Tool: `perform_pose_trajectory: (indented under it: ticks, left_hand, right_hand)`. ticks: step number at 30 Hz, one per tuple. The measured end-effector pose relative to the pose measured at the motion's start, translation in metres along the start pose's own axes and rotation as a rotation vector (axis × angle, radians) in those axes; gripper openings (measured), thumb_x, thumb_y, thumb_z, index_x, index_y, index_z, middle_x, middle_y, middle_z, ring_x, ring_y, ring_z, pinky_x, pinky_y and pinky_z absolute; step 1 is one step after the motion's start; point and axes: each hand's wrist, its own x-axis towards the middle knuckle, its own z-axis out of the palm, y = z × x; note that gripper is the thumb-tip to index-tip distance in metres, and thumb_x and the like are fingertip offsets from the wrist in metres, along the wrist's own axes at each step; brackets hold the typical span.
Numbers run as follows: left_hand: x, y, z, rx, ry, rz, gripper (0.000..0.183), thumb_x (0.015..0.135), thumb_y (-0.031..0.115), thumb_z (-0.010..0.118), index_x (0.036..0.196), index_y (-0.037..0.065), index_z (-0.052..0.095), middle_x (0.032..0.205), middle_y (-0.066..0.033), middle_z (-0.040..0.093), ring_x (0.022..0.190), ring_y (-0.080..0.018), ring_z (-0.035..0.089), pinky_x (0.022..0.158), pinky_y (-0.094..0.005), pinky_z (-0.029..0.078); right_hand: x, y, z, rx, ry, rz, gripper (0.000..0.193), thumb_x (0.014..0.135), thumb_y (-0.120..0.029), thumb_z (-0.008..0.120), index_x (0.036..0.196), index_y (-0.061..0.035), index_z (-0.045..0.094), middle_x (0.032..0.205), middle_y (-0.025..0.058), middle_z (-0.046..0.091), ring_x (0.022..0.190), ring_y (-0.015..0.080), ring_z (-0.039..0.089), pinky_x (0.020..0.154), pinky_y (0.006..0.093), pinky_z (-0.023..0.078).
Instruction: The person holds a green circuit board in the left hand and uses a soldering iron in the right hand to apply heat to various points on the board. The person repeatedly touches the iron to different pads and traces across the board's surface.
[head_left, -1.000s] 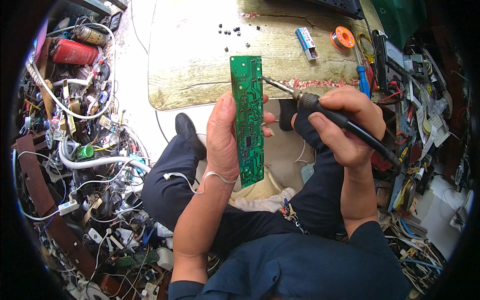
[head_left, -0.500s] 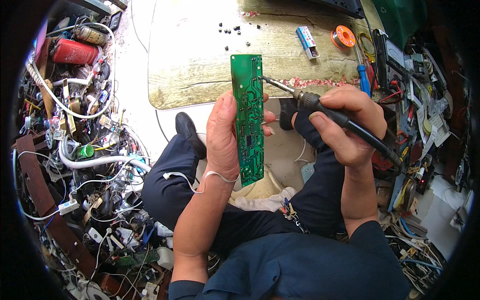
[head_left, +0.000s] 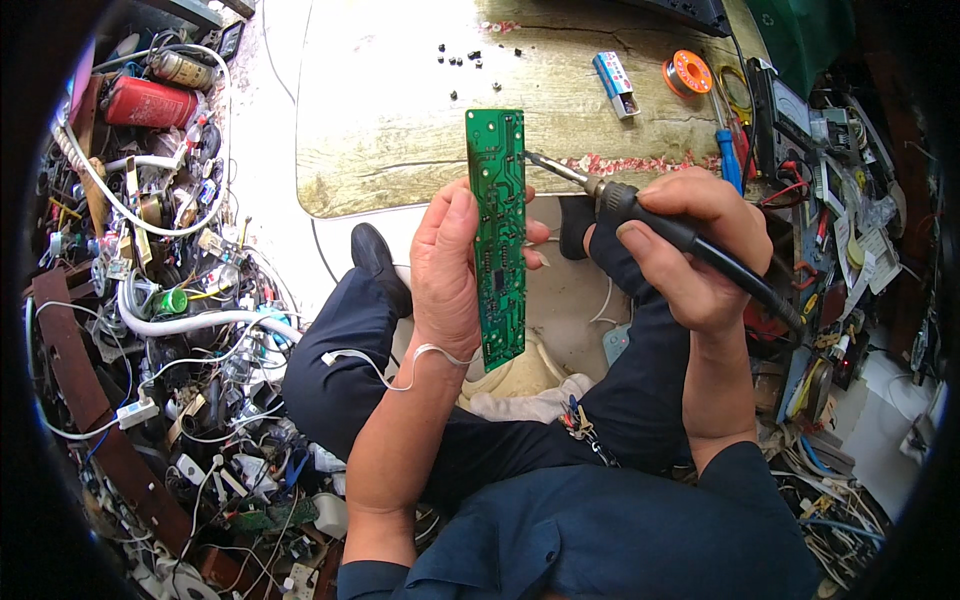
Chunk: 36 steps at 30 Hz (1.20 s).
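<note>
A long green circuit board point(head_left: 499, 240) stands nearly upright in the picture, gripped by its edges in my left hand point(head_left: 445, 265). My thumb lies along its left side and fingertips show past its right edge. From the board's lower end a white cable point(head_left: 408, 385) with a small plug hangs over my left wrist. In my right hand point(head_left: 705, 245) is a black-handled soldering iron point(head_left: 650, 218), held like a pen. Its tip meets the board's upper right edge; whether it touches a joint is too small to tell.
On the wooden table point(head_left: 380, 150) lie several small black push-button parts point(head_left: 455, 61), a small blue-and-white box point(head_left: 615, 85), an orange solder spool point(head_left: 687, 74) and a blue screwdriver point(head_left: 728, 160). Heaped cables and scrap electronics point(head_left: 215, 400) crowd the left; more parts and wires line the right.
The board has tilted slightly in my left hand, its upper end shifting a little right. My right hand and the soldering iron have barely moved.
</note>
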Motion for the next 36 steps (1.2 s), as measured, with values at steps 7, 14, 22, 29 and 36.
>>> perform_pose_trajectory:
  ticks: [7, 14, 22, 29, 36]
  left_hand:
    - [-0.003, 0.003, -0.006, 0.124, 0.063, 0.116, 0.045, 0.107, 0.038, 0.049, 0.124, -0.002, 0.058, 0.111, -0.0167, 0.068, 0.082, -0.0189, 0.071, 0.063, -0.0279, 0.061]
    - [-0.004, 0.01, -0.023, 0.447, 0.18, 0.247, 0.025, 0.103, 0.021, 0.061, 0.115, -0.001, 0.063, 0.1, -0.0104, 0.07, 0.078, -0.0156, 0.07, 0.061, -0.0264, 0.058]
    - [-0.011, 0.023, -0.028, 0.742, 0.217, 0.534, 0.019, 0.099, 0.013, 0.066, 0.108, -0.004, 0.065, 0.113, -0.0102, 0.061, 0.079, -0.0144, 0.069, 0.062, -0.0225, 0.056]
    - [-0.009, 0.014, -0.027, 0.749, 0.27, 0.43, 0.023, 0.105, 0.02, 0.058, 0.113, 0.0, 0.062, 0.093, -0.0056, 0.066, 0.076, -0.0136, 0.069, 0.064, -0.0247, 0.057]
    - [-0.011, 0.022, -0.023, 0.202, 0.203, 0.028, 0.043, 0.107, 0.043, 0.046, 0.112, 0.002, 0.061, 0.082, -0.0159, 0.07, 0.065, -0.0178, 0.069, 0.059, -0.0261, 0.056]
  right_hand:
    - [-0.002, 0.006, 0.013, 0.074, -0.015, 0.075, 0.026, 0.073, -0.001, 0.081, 0.095, -0.0005, 0.068, 0.085, 0.0133, 0.071, 0.072, 0.0231, 0.07, 0.064, 0.0308, 0.054]
    - [0.004, 0.008, 0.035, 0.081, -0.082, 0.042, 0.021, 0.075, -0.003, 0.08, 0.093, -0.0027, 0.069, 0.081, 0.0135, 0.07, 0.068, 0.0243, 0.069, 0.063, 0.0321, 0.053]
    - [-0.004, 0.003, 0.028, 0.089, 0.017, 0.143, 0.02, 0.076, -0.001, 0.079, 0.093, -0.0011, 0.069, 0.082, 0.0099, 0.071, 0.067, 0.016, 0.067, 0.061, 0.0267, 0.051]
    - [-0.003, 0.005, 0.024, 0.097, 0.03, 0.088, 0.02, 0.077, -0.001, 0.078, 0.095, 0.0001, 0.068, 0.081, 0.0085, 0.07, 0.066, 0.0128, 0.066, 0.061, 0.0244, 0.05]
    - [-0.002, 0.006, 0.024, 0.105, 0.038, -0.012, 0.024, 0.075, -0.001, 0.08, 0.096, -0.0009, 0.067, 0.084, 0.0118, 0.07, 0.071, 0.0189, 0.068, 0.066, 0.0283, 0.053]
